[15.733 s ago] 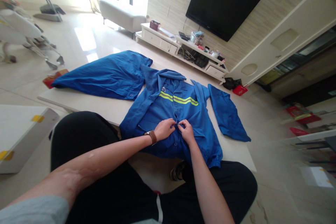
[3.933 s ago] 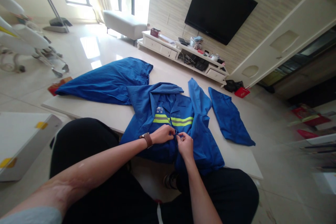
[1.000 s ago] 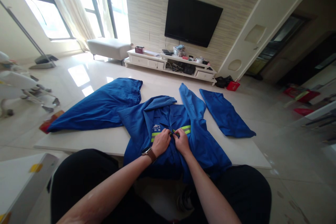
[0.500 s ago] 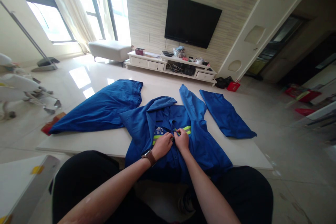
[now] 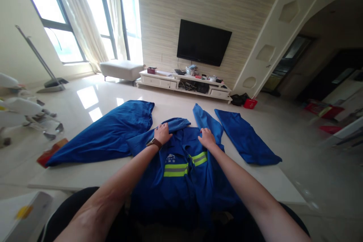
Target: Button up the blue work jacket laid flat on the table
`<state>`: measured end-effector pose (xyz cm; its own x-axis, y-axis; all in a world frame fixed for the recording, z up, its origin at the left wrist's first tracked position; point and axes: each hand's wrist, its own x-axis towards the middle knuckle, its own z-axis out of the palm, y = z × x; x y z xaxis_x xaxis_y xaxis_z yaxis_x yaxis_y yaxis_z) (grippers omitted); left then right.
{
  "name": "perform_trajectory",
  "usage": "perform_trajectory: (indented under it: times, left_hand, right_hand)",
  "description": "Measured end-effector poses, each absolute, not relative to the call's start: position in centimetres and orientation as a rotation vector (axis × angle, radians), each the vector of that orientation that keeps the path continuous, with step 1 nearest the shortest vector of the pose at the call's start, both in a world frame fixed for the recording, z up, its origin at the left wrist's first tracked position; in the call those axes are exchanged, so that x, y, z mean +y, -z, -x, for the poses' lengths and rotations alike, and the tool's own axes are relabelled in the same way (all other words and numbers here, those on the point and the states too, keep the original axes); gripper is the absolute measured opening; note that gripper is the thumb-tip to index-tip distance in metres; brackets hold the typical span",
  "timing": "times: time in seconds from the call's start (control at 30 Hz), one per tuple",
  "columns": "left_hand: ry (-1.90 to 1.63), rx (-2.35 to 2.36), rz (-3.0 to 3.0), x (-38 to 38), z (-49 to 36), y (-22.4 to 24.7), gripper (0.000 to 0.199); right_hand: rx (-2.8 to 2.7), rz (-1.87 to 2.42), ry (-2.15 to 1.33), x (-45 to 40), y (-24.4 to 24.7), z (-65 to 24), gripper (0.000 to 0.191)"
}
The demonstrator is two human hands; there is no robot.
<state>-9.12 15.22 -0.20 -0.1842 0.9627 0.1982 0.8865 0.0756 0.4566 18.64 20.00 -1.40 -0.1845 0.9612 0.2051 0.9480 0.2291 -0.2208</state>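
A blue work jacket point(image 5: 177, 191) with yellow-green and grey reflective bands and a white chest logo lies front up on the white table point(image 5: 272, 181). Its near end hangs toward my lap. My left hand point(image 5: 162, 134), with a watch on the wrist, is closed on the cloth at the jacket's left shoulder, beside a sleeve folded inward. On the opposite shoulder, my right hand point(image 5: 207, 138) has its fingers curled into the fabric near the lighter blue sleeve point(image 5: 208, 121). Both fingertips are partly hidden by cloth.
A blue garment with a gathered edge point(image 5: 104, 132) lies left on the table, a folded blue garment point(image 5: 246, 136) right. Beyond stand a low TV cabinet point(image 5: 159, 80) and a grey bench point(image 5: 122, 70). A white chair point(image 5: 25, 109) is at far left, a red-brown box point(image 5: 47, 155) nearer.
Both hands have left the jacket's front opening at the chest and moved up and apart to its shoulders. The camera view has tilted upward.
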Motion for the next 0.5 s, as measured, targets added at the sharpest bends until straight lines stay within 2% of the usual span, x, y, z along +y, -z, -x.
perform_trajectory:
  times: [0.1,0.17,0.27,0.33,0.43,0.5]
  left_hand:
    - [-0.79,2.155,-1.845,16.5,8.4,0.2,0.03]
    - [-0.904,2.147,-1.799,16.5,9.0,-0.6,0.021]
    - [-1.156,2.181,-1.678,15.4,12.0,-3.1,0.036]
    - [-1.332,2.259,-1.53,13.6,15.2,-5.0,0.042]
    - [-1.471,2.375,-1.28,9.0,21.0,-6.8,0.046]
    - [-1.527,2.466,-1.014,4.9,24.9,-6.6,0.041]
  right_hand:
    - [-2.114,1.881,-0.076,22.8,1.9,-18.5,0.033]
    - [-2.037,1.923,-0.102,23.8,2.8,-18.6,0.031]
    - [-1.926,1.912,-0.151,24.9,3.7,-19.1,0.015]
    - [-1.831,1.865,-0.158,25.5,3.7,-19.9,0.013]
    - [-1.621,1.749,-0.089,25.4,2.8,-22.7,0.029]
    - [-1.441,1.678,-0.013,24.2,2.3,-25.7,0.04]
